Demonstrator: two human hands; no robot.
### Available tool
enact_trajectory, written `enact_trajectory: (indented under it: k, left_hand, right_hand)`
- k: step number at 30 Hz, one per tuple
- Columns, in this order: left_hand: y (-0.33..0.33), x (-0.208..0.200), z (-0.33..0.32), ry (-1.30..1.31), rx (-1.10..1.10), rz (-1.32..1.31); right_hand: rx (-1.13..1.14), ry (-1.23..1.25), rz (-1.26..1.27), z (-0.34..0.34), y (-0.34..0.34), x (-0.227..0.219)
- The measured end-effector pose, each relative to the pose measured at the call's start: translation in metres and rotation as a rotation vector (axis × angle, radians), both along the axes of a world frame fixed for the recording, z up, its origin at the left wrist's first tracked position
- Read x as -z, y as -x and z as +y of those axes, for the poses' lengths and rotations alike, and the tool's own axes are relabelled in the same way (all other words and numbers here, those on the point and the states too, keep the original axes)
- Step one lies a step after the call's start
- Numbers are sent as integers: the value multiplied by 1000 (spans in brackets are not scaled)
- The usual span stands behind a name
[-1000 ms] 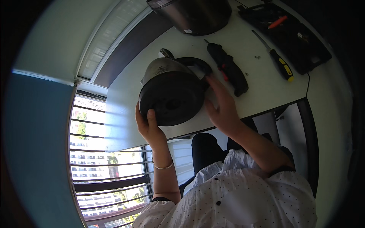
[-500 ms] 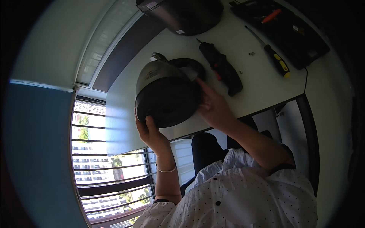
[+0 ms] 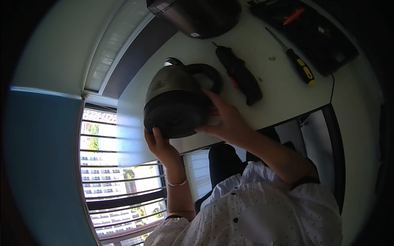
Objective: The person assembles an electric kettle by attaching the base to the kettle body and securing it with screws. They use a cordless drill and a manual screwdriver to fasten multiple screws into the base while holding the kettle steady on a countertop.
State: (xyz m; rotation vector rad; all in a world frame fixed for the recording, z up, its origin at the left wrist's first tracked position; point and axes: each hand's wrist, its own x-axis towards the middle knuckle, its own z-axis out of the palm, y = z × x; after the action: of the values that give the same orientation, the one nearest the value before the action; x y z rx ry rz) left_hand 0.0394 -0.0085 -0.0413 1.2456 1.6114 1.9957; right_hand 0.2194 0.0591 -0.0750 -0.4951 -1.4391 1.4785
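An electric kettle point(image 3: 172, 102) with a steel body and a black base lies tipped over the table, its underside turned toward me. My left hand point(image 3: 160, 147) grips the lower left rim of the base, thumb on the black underside. On the other side my right hand point(image 3: 225, 119) clasps the base's right edge below the black handle, fingers partly hidden behind it. Right of the kettle lies a black electric screwdriver point(image 3: 240, 74) with red parts and a bit at its far end.
Farther right are a black-and-yellow screwdriver point(image 3: 301, 67), small screws point(image 3: 272, 58) and a black case point(image 3: 312, 35) with a red-orange tool point(image 3: 294, 16). A dark rounded appliance point(image 3: 201, 16) stands at the back. The white table point(image 3: 271, 98) ends close to my body; a window point(image 3: 123, 176) is at left.
The kettle has tilted a little, showing its underside at a flatter angle. My right hand has shifted down and closer along the base's right edge; my left hand stays at the rim.
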Motion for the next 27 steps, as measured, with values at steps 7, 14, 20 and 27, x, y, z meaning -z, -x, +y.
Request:
enact_trajectory:
  k: [7, 14, 20, 27]
  left_hand:
    - [-7, 1, 3, -25, -17, -10]
    - [-6, 8, 2, -46, -80, 22]
    - [-6, 11, 1, -53, -88, 40]
    - [-10, 5, 3, -74, -57, 50]
  right_hand:
    - [112, -10, -37, 4, 6, 1]
    - [431, -396, -809, 7, -9, -29]
    - [609, -715, -781, 20, -4, -23]
    - [442, -650, -691, 33, 2, -23]
